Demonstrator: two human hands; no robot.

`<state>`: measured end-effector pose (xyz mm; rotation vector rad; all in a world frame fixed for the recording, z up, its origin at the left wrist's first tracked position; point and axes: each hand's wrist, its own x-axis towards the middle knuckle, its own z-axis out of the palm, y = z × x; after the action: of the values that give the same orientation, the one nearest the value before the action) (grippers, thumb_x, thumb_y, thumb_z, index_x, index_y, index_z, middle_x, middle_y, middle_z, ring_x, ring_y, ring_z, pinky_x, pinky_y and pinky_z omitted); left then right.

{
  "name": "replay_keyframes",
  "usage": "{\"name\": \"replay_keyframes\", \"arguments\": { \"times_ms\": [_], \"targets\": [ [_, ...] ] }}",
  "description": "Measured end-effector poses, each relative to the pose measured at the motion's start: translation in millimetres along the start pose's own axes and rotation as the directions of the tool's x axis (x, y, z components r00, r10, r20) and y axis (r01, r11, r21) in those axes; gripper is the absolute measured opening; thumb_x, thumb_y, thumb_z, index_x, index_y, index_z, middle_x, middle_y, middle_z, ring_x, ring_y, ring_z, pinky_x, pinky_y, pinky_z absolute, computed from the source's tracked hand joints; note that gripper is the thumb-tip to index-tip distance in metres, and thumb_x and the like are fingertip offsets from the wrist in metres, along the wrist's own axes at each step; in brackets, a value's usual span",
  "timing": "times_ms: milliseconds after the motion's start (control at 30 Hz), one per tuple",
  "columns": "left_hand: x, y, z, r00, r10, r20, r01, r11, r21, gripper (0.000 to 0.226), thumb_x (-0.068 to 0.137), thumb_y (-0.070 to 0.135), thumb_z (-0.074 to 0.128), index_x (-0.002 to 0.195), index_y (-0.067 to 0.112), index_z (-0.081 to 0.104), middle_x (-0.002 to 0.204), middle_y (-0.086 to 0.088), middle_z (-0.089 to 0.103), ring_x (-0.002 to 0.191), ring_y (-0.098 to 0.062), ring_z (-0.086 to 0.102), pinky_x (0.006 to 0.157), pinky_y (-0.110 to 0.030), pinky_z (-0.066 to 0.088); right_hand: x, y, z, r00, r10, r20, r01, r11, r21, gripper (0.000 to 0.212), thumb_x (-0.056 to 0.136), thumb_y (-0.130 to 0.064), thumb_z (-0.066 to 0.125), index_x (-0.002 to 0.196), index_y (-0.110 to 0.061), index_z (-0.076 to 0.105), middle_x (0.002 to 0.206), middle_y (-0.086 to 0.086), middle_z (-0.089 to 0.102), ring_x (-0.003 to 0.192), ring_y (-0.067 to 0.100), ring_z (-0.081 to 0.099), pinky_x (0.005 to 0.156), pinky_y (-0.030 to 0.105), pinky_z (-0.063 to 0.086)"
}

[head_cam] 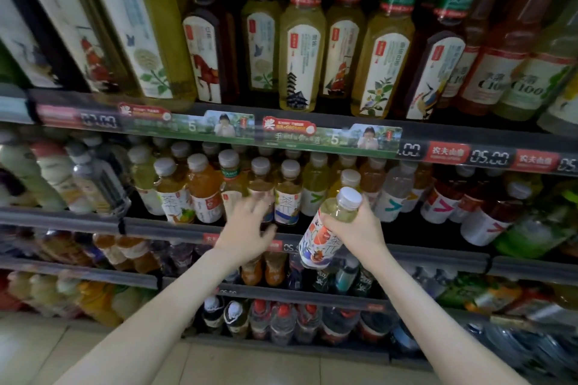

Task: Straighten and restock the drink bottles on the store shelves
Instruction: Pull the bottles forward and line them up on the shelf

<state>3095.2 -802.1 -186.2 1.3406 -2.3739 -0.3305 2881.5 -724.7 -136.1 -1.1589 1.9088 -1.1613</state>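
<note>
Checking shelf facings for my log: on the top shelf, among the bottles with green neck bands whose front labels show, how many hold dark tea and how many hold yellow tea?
Dark tea bottles: 2
Yellow tea bottles: 4
Total: 6

Both bare forearms reach forward from the lower edge of the view, drawing closer together toward the wrists. The left hand is raised with its back to the camera, fingers spread and nearly straight, blurred, thumb out to the right. Just beside it, the right hand wraps its fingers round the upper part of a tilted bottle.
</note>
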Motion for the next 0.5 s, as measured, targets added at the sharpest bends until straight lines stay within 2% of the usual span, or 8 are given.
{"name": "replay_keyframes", "arguments": {
  "times_ms": [33,100,167,233,300,433,500],
  "targets": [
    [-10,4,-4,0.996,0.034,0.084,-0.027,0.996,-0.088,0.071,0.087,0.041,0.059,0.148,0.024,0.028,0.149,-0.009,0.035,0.137,-0.028,0.031,0.112,-0.046,0.030,-2,-7,8,1.000,-0.012,0.015,0.013,1.000,-0.005,0.057,0.073,-0.037,0.079,0.118,-0.028,0.046,0.102,-0.010,0.061,0.094,0.011,0.059,0.072,0.025,0.045],
    [-29,19,-10,0.977,0.033,0.210,0.014,0.975,-0.221,0.086,0.082,0.050,0.065,0.150,0.028,0.017,0.151,-0.001,0.033,0.138,-0.019,0.029,0.113,-0.036,0.028,-7,-21,25,0.998,-0.051,0.045,0.053,0.998,-0.027,0.056,0.070,-0.042,0.079,0.114,-0.030,0.046,0.100,-0.012,0.061,0.093,0.010,0.058,0.073,0.026,0.047],
    [-44,34,-12,0.981,-0.020,0.190,0.087,0.934,-0.347,0.093,0.075,0.048,0.073,0.149,0.028,0.019,0.143,0.006,0.041,0.131,-0.013,0.038,0.106,-0.029,0.035,-16,-34,39,0.991,-0.092,0.100,0.094,0.995,-0.016,0.055,0.069,-0.041,0.079,0.112,-0.029,0.046,0.097,-0.012,0.062,0.093,0.010,0.060,0.075,0.029,0.050],
    [-58,42,-15,0.987,-0.133,0.090,0.159,0.891,-0.426,0.082,0.071,0.041,0.076,0.138,0.029,0.031,0.127,0.010,0.050,0.118,-0.010,0.050,0.091,-0.024,0.043,-28,-43,49,0.974,-0.127,0.187,0.126,0.992,0.021,0.054,0.071,-0.035,0.080,0.113,-0.028,0.046,0.095,-0.015,0.061,0.091,0.005,0.060,0.071,0.025,0.048],
    [-67,44,-19,0.969,-0.244,0.041,0.240,0.885,-0.400,0.068,0.070,0.040,0.075,0.127,0.028,0.038,0.115,0.011,0.053,0.105,-0.007,0.055,0.079,-0.021,0.044,-39,-46,54,0.957,-0.154,0.247,0.149,0.988,0.041,0.054,0.071,-0.036,0.081,0.113,-0.031,0.048,0.098,-0.016,0.062,0.090,0.000,0.059,0.070,0.021,0.047],
    [-108,55,-25,0.922,-0.388,0.013,0.368,0.864,-0.343,0.056,0.066,0.048,0.069,0.112,0.032,0.042,0.101,0.015,0.057,0.093,-0.009,0.060,0.077,-0.031,0.052,-67,-39,56,0.905,-0.142,0.401,0.104,0.988,0.115,0.062,0.071,-0.038,0.080,0.125,-0.033,0.049,0.112,-0.009,0.064,0.103,0.010,0.061,0.092,0.036,0.051],
    [-133,62,-29,0.900,-0.434,0.038,0.418,0.834,-0.361,0.057,0.067,0.047,0.071,0.112,0.033,0.041,0.098,0.016,0.059,0.089,-0.007,0.061,0.074,-0.027,0.051,-84,-34,54,0.858,-0.130,0.496,0.076,0.989,0.127,0.064,0.074,-0.038,0.079,0.129,-0.032,0.046,0.117,-0.007,0.063,0.106,0.011,0.060,0.095,0.038,0.050]
  ]
}}
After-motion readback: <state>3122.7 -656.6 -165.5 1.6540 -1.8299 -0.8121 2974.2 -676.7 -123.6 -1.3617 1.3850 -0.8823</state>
